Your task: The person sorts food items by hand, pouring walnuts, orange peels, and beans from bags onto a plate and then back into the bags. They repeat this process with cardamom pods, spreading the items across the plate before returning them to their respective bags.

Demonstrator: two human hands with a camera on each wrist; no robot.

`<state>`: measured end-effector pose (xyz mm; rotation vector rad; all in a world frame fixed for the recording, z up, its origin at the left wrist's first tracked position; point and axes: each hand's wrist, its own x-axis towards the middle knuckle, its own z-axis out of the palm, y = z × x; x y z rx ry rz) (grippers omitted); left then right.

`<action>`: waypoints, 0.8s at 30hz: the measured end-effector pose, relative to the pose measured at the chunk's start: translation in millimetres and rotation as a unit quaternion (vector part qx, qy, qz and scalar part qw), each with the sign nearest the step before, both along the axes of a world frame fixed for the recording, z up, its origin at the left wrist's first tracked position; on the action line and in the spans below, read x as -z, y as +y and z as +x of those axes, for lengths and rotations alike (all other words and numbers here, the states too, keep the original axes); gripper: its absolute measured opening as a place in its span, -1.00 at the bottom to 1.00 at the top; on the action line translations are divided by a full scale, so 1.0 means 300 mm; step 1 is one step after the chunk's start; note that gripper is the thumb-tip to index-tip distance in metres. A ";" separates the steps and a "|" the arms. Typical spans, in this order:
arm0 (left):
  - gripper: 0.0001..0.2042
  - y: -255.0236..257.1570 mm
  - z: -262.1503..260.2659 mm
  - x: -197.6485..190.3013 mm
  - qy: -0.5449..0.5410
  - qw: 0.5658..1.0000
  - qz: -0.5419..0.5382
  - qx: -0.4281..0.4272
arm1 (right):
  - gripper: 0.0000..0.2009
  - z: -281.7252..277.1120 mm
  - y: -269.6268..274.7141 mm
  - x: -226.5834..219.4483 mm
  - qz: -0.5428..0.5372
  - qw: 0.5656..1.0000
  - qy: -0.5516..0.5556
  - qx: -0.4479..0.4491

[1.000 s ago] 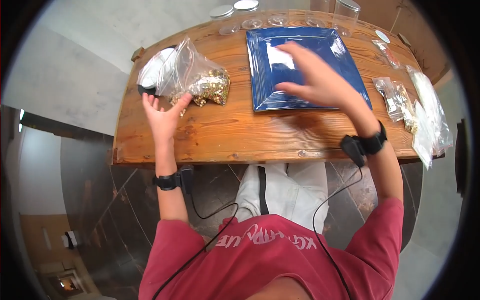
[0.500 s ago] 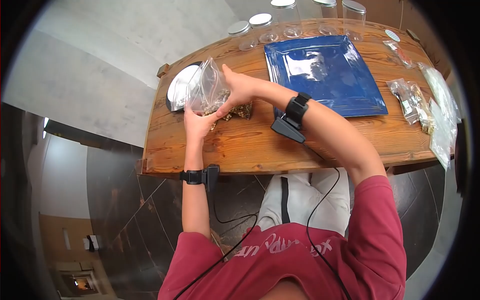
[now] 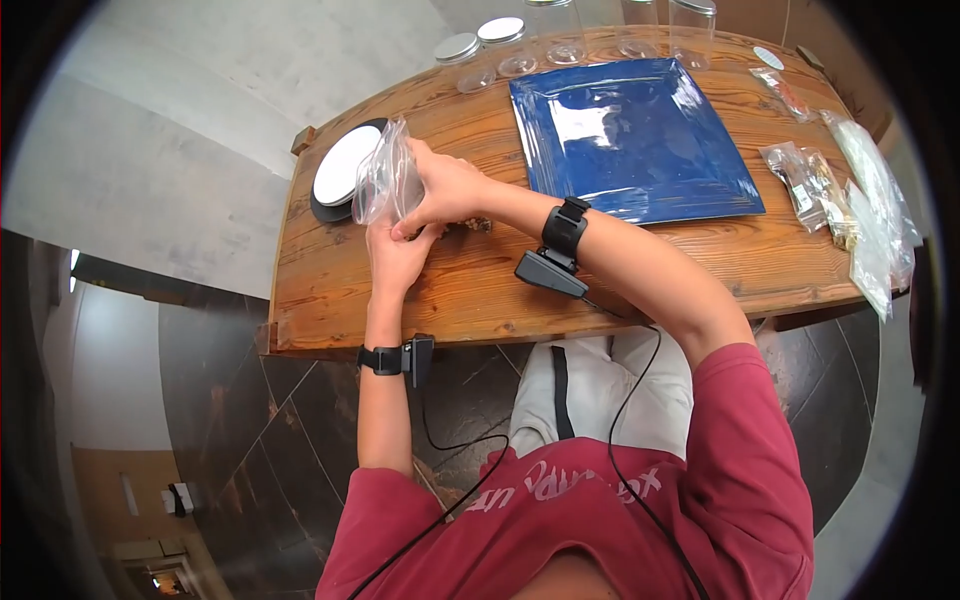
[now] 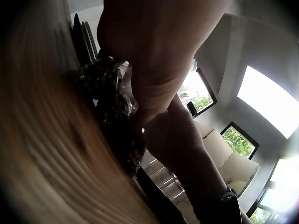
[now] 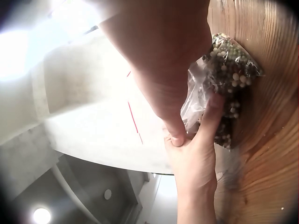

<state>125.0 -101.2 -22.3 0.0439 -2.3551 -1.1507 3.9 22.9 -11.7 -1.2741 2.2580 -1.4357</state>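
Observation:
A clear plastic bag (image 3: 383, 185) of mixed dried beans stands on the left side of the wooden table, its loose top raised. In the right wrist view the beans (image 5: 233, 70) bulge in its lower part, against the tabletop. My left hand (image 3: 398, 262) grips the near side of the bag, with its thumb (image 5: 212, 114) across the plastic. From the right, my right hand (image 3: 452, 190) holds the upper part, and its fingers are partly hidden. Both hands meet at the bag. A shadowed mass of beans (image 4: 112, 107) shows beside them in the left wrist view.
A white disc on a dark round base (image 3: 345, 168) lies just left of the bag. Right of the hands is a square blue plate (image 3: 555, 175). Several clear jars (image 3: 468, 72) with silver lids line the back edge. Small packets (image 3: 800, 185) and plastic bags (image 3: 870, 190) lie at the right.
My right hand has come from over the blue plate to the bag and taken hold of it. My left hand, earlier spread by the bag, now grips it. The bag top has been gathered more upright.

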 end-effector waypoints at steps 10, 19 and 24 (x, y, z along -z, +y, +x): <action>-0.41 -0.041 0.026 0.030 0.051 0.984 0.160 0.051 | -0.38 0.050 -0.032 -0.011 -0.034 0.992 -0.050 0.115; -0.34 -0.024 0.066 -0.020 -0.029 0.872 0.487 0.038 | -0.68 -0.017 -0.073 -0.022 -0.370 0.875 -0.304 0.064; -0.06 0.142 0.015 -0.133 -0.119 0.767 0.604 0.182 | -0.77 0.024 0.073 -0.186 -0.410 0.824 -0.385 0.072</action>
